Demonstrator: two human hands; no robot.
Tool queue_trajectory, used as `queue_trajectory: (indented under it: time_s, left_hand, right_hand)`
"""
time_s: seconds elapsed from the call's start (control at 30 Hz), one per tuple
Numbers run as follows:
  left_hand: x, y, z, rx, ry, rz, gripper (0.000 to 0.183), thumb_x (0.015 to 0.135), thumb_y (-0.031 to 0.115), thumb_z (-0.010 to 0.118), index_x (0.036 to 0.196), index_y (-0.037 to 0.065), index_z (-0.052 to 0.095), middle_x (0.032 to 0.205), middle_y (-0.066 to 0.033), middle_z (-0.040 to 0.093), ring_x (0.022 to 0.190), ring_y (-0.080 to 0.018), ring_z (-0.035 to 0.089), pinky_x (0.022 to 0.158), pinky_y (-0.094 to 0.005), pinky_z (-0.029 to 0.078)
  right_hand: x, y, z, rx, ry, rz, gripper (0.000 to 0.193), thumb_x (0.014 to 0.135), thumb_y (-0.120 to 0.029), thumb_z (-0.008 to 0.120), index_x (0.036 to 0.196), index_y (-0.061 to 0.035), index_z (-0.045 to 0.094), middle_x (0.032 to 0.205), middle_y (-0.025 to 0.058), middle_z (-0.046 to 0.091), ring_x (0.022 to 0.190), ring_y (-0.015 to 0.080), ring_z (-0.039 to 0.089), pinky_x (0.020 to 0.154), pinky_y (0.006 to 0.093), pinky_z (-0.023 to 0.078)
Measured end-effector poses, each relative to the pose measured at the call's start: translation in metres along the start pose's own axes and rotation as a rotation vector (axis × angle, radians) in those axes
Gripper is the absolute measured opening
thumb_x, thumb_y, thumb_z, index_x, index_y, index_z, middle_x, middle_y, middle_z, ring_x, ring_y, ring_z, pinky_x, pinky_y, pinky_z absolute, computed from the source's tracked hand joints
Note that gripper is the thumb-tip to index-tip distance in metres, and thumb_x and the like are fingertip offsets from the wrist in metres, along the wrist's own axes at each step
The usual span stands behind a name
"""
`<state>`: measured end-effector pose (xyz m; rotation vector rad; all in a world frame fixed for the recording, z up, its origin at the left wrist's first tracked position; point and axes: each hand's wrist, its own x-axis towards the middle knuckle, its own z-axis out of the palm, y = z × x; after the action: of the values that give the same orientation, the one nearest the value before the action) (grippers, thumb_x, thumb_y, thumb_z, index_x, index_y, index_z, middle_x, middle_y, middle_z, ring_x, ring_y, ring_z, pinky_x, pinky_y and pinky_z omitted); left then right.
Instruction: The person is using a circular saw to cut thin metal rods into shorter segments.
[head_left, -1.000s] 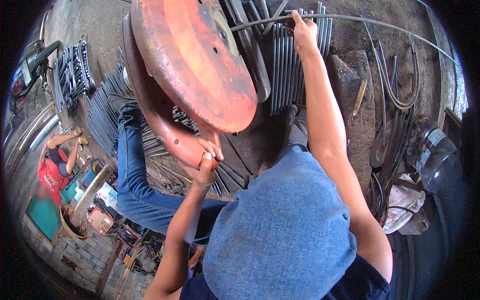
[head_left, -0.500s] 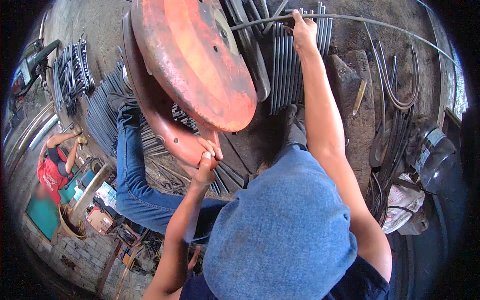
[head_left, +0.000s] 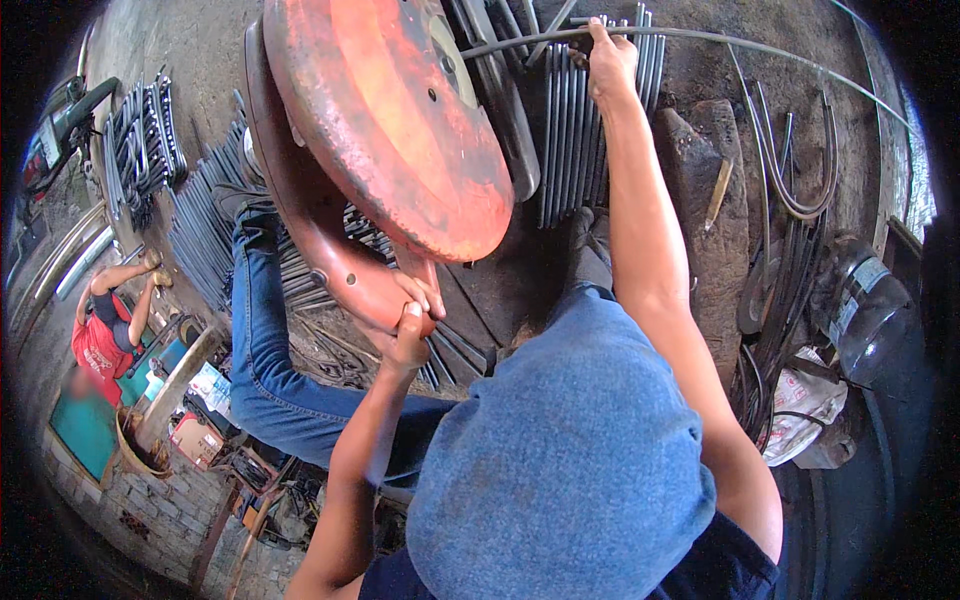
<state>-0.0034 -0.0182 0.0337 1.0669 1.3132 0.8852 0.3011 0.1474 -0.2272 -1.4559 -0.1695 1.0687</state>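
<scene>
A large worn orange-red metal disc [head_left: 390,130], part of a machine, stands tilted in front of me. Along its left and lower side runs a dark red curved guard [head_left: 300,215]. My left hand [head_left: 405,325] is closed round the lower end of this machine, where a short reddish handle [head_left: 415,268] meets the guard. Far out to the right, my right hand [head_left: 608,58] grips a long thin metal rod [head_left: 720,38]. The rod's left end reaches the disc's right edge, and its other end runs off toward the far right.
Bundles of metal rods [head_left: 575,140] lie on the floor beyond my right foot, and more rods [head_left: 205,235] at left. A stone block [head_left: 700,190] carries a wooden-handled tool [head_left: 718,195]. Bent rods [head_left: 825,170] and a clear plastic jug [head_left: 868,310] are at right. Another person [head_left: 105,325] sits far left.
Almost nothing differs. My right hand has shifted very slightly on the rod, while my left hand stays on the machine.
</scene>
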Motion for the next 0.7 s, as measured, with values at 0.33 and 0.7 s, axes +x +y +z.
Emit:
queue_trajectory:
  time_s: [0.33, 0.7]
  left_hand:
    - [0.0015, 0.0017, 0.0091, -0.094, 0.064, 0.026, 0.013, 0.078, 0.012, 0.055, 0.077, 0.002, 0.047, 0.064, -0.0068, 0.049, 0.055, -0.0174, 0.051, 0.055, -0.0302, 0.046]
    - [-0.0008, -0.0021, 0.0044, -0.048, 0.06, 0.025, 0.01, 0.077, 0.01, 0.053, 0.076, 0.002, 0.047, 0.064, -0.0072, 0.049, 0.055, -0.0175, 0.052, 0.055, -0.0303, 0.046]
  right_hand:
    - [0.0003, 0.0029, -0.0025, -0.071, -0.013, -0.03, 0.025, 0.092, -0.021, 0.063, 0.091, 0.0043, 0.063, 0.079, 0.0083, 0.064, 0.064, 0.015, 0.061, 0.057, 0.0296, 0.054]
    - [0.0017, 0.0044, -0.0055, -0.029, -0.043, -0.048, 0.025, 0.092, -0.02, 0.064, 0.092, 0.005, 0.063, 0.079, 0.0094, 0.065, 0.067, 0.0168, 0.064, 0.061, 0.0311, 0.057]
